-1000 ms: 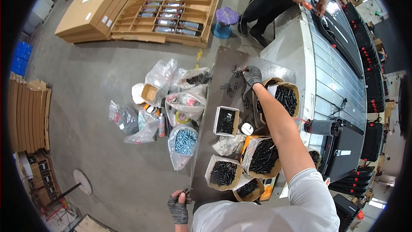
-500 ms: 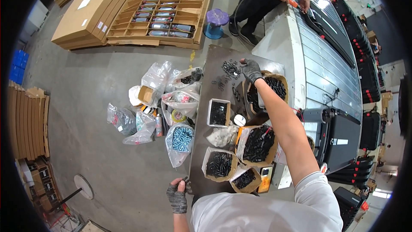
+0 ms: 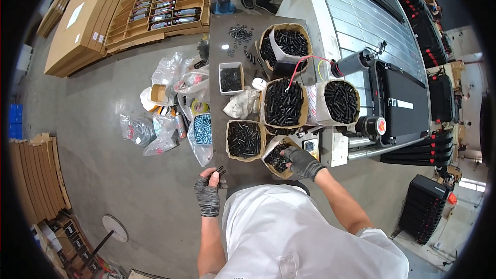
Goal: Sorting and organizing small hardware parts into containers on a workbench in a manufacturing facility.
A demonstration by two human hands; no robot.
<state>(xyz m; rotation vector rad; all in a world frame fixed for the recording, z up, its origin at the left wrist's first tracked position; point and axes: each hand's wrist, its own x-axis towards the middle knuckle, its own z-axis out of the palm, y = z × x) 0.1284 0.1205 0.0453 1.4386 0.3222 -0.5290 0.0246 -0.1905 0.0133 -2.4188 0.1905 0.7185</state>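
My left hand [image 3: 207, 192], in a grey fingerless glove, is closed at the table's near left corner. Black bolts [image 3: 220, 171] stick out between its thumb and fingers. My right hand [image 3: 304, 163], gloved the same way, is over a small carton of small black parts [image 3: 276, 156]. Its fingers are bent down among the parts, and whatever they pinch is too small to make out. Just left of it is an open box of black bolts [image 3: 244, 139]. Behind stands a larger carton of black bolts [image 3: 283, 103].
On the dark table [image 3: 222, 26] lie loose rings [image 3: 241, 33], a white box of black rings [image 3: 231, 79] and a crumpled cloth [image 3: 242, 104]. A phone [image 3: 310, 146] lies right of my right hand. Plastic bags [image 3: 165, 72] crowd the floor at left. A metal-slatted bench [image 3: 343, 13] adjoins.
My right hand has come back from the loose rings at the table's far end to the small near carton. The view has shifted. My left hand still holds bolts.
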